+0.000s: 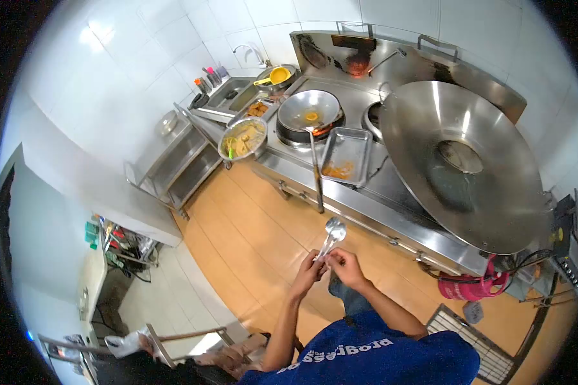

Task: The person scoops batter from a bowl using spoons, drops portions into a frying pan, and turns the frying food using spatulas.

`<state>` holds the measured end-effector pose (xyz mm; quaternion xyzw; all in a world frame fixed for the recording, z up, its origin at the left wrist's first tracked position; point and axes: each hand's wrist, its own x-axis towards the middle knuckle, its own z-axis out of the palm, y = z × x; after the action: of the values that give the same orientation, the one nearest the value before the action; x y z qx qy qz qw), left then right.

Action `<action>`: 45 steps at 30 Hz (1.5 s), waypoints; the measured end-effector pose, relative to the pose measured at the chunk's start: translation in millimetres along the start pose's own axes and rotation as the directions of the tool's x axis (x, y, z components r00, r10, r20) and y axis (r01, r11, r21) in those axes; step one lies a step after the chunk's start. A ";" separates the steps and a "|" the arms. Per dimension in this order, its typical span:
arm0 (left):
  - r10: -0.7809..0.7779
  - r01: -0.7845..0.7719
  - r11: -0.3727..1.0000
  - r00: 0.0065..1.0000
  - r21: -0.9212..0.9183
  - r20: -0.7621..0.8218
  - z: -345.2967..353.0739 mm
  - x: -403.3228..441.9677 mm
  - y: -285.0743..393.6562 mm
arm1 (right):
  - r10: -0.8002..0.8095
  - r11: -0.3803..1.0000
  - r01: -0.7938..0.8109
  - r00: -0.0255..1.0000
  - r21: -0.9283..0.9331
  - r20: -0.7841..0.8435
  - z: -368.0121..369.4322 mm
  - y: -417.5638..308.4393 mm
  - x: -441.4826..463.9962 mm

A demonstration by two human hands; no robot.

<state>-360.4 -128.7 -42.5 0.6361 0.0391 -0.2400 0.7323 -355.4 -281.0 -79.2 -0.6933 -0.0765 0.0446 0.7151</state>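
Note:
Two metal spoons (334, 232) are held together in front of my body, bowls up and pointing away from me. My left hand (309, 273) is closed around their handles from the left. From the right, my right hand (345, 267) pinches at the same handles, its fingertips close to the left hand's. The exact finger contact is partly hidden. Beyond the spoons, a long-handled utensil (316, 170) lies across the stove front beside a metal tray (348, 157) with orange bits in it.
A wok (309, 110) sits on the burner with something orange inside. Left of it are a bowl of battered food (244, 140), a tray of fried pieces (258, 109) and a yellow strainer (279, 76). A huge wok (424, 147) leans at right above a pink gas cylinder (472, 285).

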 end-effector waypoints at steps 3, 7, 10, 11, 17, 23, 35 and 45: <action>0.053 -0.053 0.999 0.997 -0.008 -0.049 -43.3 54.9 15.6 | -0.009 0.999 0.013 0.992 0.032 -0.126 29.0 7.6 66.5; 0.007 -0.003 0.999 0.995 0.044 -0.096 -110.1 125.5 45.1 | -0.001 0.994 -0.017 0.988 -0.113 -0.156 59.1 28.8 158.0; -0.058 0.068 0.995 0.990 0.074 -0.128 -167.6 157.3 71.4 | -0.080 0.981 0.051 0.986 -0.189 -0.148 93.1 34.2 219.4; -0.060 0.071 0.995 0.988 0.073 -0.143 -184.1 171.7 78.6 | -0.090 0.965 0.053 0.987 -0.259 -0.132 97.1 22.2 238.6; -0.068 0.065 0.996 0.997 0.058 0.048 -274.9 232.9 147.8 | -0.362 0.643 -0.057 0.857 -0.764 -0.368 89.4 21.5 294.9; -0.021 0.034 0.998 0.972 -0.054 0.236 -329.3 310.9 201.5 | -0.148 0.273 -0.714 0.630 -0.644 -0.762 88.8 87.6 264.3; -0.015 0.003 0.999 0.937 0.036 0.349 -406.1 422.8 266.5 | -0.050 0.241 -0.798 0.557 -0.552 -0.829 113.5 -1.2 306.3; 0.035 -0.025 0.999 0.961 -0.039 0.274 -412.4 430.4 281.7 | 0.420 -0.006 -0.566 0.747 -0.824 -0.516 -45.3 -204.7 448.4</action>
<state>234.4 154.6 -18.8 0.5844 -0.0682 -0.3142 0.7451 85.1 -256.5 145.3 -0.9574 0.2043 0.1939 0.0641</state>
